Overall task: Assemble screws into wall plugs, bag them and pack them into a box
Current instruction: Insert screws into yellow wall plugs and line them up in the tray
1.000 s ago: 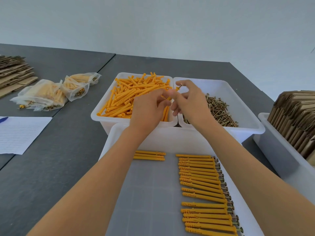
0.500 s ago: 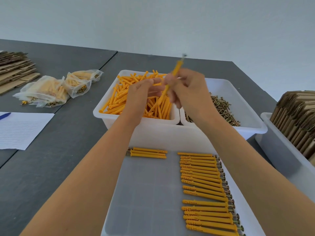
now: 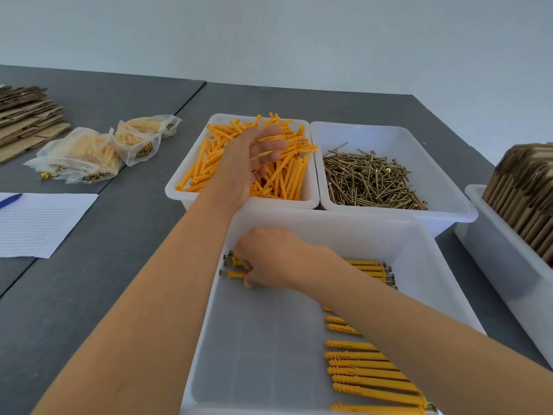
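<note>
Wall plugs (image 3: 269,172), orange, loose, fill the white bin (image 3: 191,187) at centre frame; loose brass screws (image 3: 369,181) sit in the matching bin (image 3: 449,187) just to its right. Left hand (image 3: 251,163) reaches into the plug pile, fingers relaxed and spread, nothing clearly gripped yet. Right hand (image 3: 269,259) is down in the near tray (image 3: 419,265), fingers curled over a finished plug-and-screw piece (image 3: 236,274) at the short left row; whether it actually grips it or is letting go, cannot tell.

Progress: assembled plugs with screw heads showing lie in a long row (image 3: 365,366) down the tray's right side, partly hidden by the right forearm. A second row is just starting in the tray's upper left, only a few pieces. Filled clear bags (image 3: 89,154) of assembled sets lie at upper left on the grey table (image 3: 89,295), so some bagging is done.

Left to do: both supply bins look far from used up, so lots more assembly. The tray's pieces are not yet bagged. Flattened cardboard (image 3: 27,115) at far left and more brown card in the bin (image 3: 526,187) at right edge look like unbuilt boxes; no packed box visible. Lined paper (image 3: 39,226) with pen at left.
</note>
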